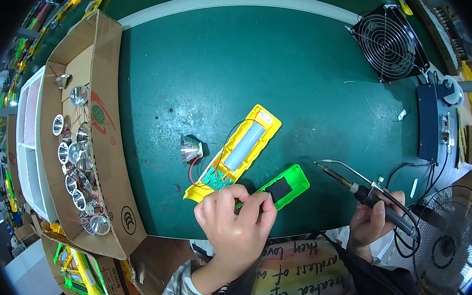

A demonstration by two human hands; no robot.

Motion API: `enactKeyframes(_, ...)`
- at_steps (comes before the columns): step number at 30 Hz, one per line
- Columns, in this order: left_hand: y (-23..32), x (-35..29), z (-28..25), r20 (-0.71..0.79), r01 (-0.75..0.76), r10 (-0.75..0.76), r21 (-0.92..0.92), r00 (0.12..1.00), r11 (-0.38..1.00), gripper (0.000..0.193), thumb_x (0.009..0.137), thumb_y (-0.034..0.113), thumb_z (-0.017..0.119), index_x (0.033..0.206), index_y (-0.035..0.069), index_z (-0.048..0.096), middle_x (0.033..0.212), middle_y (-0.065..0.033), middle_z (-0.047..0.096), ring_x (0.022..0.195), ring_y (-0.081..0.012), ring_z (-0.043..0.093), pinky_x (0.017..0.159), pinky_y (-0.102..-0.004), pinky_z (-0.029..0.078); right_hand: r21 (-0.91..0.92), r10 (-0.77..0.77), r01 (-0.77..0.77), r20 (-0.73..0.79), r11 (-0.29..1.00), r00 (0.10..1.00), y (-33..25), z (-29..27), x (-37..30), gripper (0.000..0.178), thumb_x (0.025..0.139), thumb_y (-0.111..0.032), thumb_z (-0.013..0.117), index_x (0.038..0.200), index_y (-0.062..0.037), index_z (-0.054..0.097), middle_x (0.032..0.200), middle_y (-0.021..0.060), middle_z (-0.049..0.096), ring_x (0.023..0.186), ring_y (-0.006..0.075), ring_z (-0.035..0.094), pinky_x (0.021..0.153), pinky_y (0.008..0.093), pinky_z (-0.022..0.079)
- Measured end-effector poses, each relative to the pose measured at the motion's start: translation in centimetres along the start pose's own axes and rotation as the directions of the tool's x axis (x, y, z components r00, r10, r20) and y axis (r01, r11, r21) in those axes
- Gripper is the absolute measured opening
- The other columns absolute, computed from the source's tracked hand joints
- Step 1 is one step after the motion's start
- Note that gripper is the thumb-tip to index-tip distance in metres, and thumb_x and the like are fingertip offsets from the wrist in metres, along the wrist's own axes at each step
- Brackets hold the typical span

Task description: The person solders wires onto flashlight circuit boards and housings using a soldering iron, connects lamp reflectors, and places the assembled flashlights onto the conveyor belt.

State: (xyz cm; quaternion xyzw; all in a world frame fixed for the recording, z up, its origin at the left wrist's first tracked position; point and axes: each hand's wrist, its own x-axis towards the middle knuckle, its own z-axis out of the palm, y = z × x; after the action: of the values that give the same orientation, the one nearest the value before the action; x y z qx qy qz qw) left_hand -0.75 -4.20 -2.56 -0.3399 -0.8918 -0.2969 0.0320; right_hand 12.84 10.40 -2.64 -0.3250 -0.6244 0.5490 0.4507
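Note:
My left hand (235, 217) is closed at the near end of a green plastic cover (302, 180), its fingers pinching the edge and hiding part of it. A black pad (279, 189) lies inside the cover. Just beyond is a yellow flashlight housing (267, 117), lying open side up, with a blue cylindrical battery (245, 145) and a green circuit board (214, 178). Red wires run from the board to a silver reflector (190, 149) on the bench. My right hand (376, 222) grips a soldering iron (365, 195) with a thin metal feed tube; its tip points left, apart from the cover.
On the left, a cardboard box (114, 129) holds several wired reflectors (78, 95). A black square fan (388, 44) stands far right, above a dark blue soldering station (428, 121). A round wire-guarded fan (448, 241) is near right. More yellow and green housings (82, 273) lie lower left.

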Motion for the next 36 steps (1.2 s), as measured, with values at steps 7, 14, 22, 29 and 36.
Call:
enactKeyframes(7, 0.2, 0.1, -0.1, -0.043, -0.006, 0.006, 0.013, 0.999, 1.000, 0.015, 0.057, 0.013, 0.070, 0.070, 0.013, 0.063, 0.076, 0.0014, 0.047, 0.067, -0.0161, 0.042, 0.062, -0.0299, 0.031, 0.001, -0.031, 0.031, 0.001, 1.000, 1.000, 0.0, 0.2, 0.2, 0.027, 0.075, -0.020, 0.055, 0.081, -0.0008, 0.037, 0.060, 0.0093, 0.049, 0.041, 0.0071, 0.040, 0.038, 0.0152, 0.032)
enactKeyframes(14, 0.3, -0.1, -0.1, -0.037, -0.021, 0.023, 0.059, 0.999, 0.998, 0.016, 0.059, 0.015, 0.071, 0.073, 0.014, 0.064, 0.081, 0.0056, 0.053, 0.074, -0.0167, 0.042, 0.068, -0.0297, 0.030, 0.010, -0.015, 0.015, -0.026, 1.000, 1.000, 0.0, 0.3, 0.1, 0.026, 0.075, -0.020, 0.056, 0.079, -0.0013, 0.038, 0.057, 0.0095, 0.048, 0.038, 0.0070, 0.039, 0.036, 0.0156, 0.032)
enactKeyframes(22, 0.2, -0.2, 0.3, -0.045, -0.036, 0.039, 0.064, 0.998, 0.997, 0.017, 0.056, 0.013, 0.071, 0.071, 0.015, 0.062, 0.082, 0.0101, 0.057, 0.074, -0.0171, 0.041, 0.068, -0.0303, 0.029, -0.008, -0.016, 0.016, -0.019, 1.000, 1.000, 0.5, 0.2, 0.0, 0.027, 0.076, -0.022, 0.057, 0.079, -0.0017, 0.038, 0.055, 0.0082, 0.048, 0.038, 0.0067, 0.039, 0.036, 0.0156, 0.032)
enactKeyframes(29, 0.1, 0.0, 0.4, -0.057, -0.036, 0.039, 0.047, 0.998, 0.998, 0.018, 0.056, 0.012, 0.071, 0.071, 0.015, 0.062, 0.081, 0.0099, 0.058, 0.073, -0.0167, 0.041, 0.067, -0.0301, 0.029, -0.021, -0.035, 0.035, -0.018, 0.999, 0.999, 0.5, 0.3, 0.2, 0.027, 0.076, -0.022, 0.057, 0.078, -0.0017, 0.038, 0.055, 0.0078, 0.048, 0.038, 0.0066, 0.039, 0.036, 0.0155, 0.031)
enactKeyframes(36, -0.8, -1.5, -2.5, -0.111, -0.085, 0.074, -0.095, 0.991, 0.992, 0.024, 0.052, 0.014, 0.073, 0.073, 0.011, 0.060, 0.082, -0.0003, 0.057, 0.073, -0.0183, 0.048, 0.065, -0.0286, 0.037, -0.035, -0.027, 0.026, -0.019, 0.999, 0.999, 0.4, -0.3, 0.6, 0.029, 0.075, -0.025, 0.055, 0.078, -0.0016, 0.038, 0.056, 0.0073, 0.048, 0.039, 0.0067, 0.038, 0.036, 0.0154, 0.030)
